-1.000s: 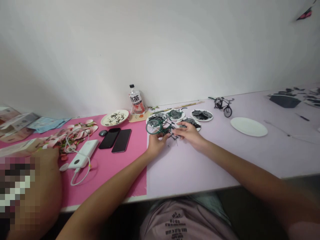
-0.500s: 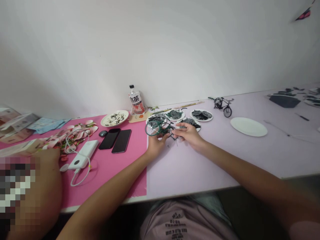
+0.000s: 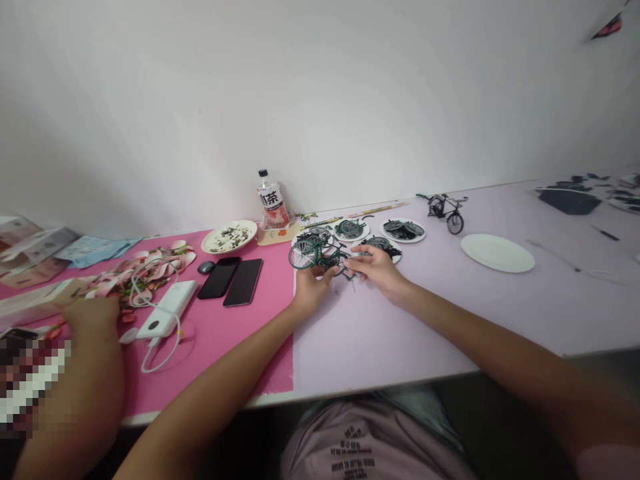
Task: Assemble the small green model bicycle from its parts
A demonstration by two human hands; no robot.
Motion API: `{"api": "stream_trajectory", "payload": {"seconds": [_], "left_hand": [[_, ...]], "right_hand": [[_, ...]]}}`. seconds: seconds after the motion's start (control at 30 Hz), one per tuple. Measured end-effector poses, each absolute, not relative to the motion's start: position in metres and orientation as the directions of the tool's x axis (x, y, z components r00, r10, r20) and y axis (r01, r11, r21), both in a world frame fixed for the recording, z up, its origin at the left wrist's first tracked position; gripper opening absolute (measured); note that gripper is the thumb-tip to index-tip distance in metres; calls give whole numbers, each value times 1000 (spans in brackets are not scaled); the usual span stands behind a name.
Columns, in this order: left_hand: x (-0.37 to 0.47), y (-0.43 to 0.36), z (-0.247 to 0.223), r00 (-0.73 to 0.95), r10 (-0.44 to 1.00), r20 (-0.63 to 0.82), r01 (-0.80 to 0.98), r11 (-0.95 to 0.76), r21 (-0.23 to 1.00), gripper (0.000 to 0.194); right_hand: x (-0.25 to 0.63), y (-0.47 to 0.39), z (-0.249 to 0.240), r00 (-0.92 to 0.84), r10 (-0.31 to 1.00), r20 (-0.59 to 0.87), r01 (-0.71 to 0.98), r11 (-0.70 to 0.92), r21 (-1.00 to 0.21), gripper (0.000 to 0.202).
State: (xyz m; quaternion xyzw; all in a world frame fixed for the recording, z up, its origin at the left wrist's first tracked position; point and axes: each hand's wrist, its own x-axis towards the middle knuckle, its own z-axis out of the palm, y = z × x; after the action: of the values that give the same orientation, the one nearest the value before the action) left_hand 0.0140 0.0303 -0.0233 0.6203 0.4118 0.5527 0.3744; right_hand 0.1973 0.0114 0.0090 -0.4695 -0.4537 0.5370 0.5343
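A green model bicycle (image 3: 306,254) is held just above the lilac half of the table. My left hand (image 3: 311,291) grips its frame from below, thumb and fingers closed on it. At the bicycle's right end, my right hand (image 3: 376,267) pinches with thumb and fingertips; a small part there is too fine to make out. Right behind the hands stand white plates of model parts: one with green pieces (image 3: 351,229), one with dark wheels (image 3: 403,230), one with dark parts (image 3: 383,245) partly hidden by my right hand.
A black model bicycle (image 3: 447,212) stands near the wall, behind a white plate (image 3: 497,253). On the pink side are two phones (image 3: 243,283), a power bank (image 3: 169,309) with a cable, artificial petals (image 3: 107,285) and a drink bottle (image 3: 274,203). Another person's arm (image 3: 95,360) reaches in at left.
The green bicycle has tilted slightly and shifted a little left in my hands. Both hands keep nearly the same place. The other person's arm at left has moved a little.
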Motion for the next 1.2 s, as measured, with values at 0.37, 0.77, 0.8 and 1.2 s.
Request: {"api": "stream_trajectory", "payload": {"seconds": [0.37,0.77,0.8,1.2], "left_hand": [[13,32,-25,64,933,354,96,-359,929,48],[12,32,-24,69,930,362,105,-368,924,43],[12,32,-24,71,930,360,111,-366,924,42],[13,33,-25,69,917,394,115,-400,909,41]], "right_hand": [[199,13,8,8,1000,11,-102,11,-995,58],[200,13,9,-13,999,52,-78,51,-996,55],[200,13,9,-10,999,44,-77,43,-996,54],[201,13,9,0,999,38,-53,38,-998,60]]}}
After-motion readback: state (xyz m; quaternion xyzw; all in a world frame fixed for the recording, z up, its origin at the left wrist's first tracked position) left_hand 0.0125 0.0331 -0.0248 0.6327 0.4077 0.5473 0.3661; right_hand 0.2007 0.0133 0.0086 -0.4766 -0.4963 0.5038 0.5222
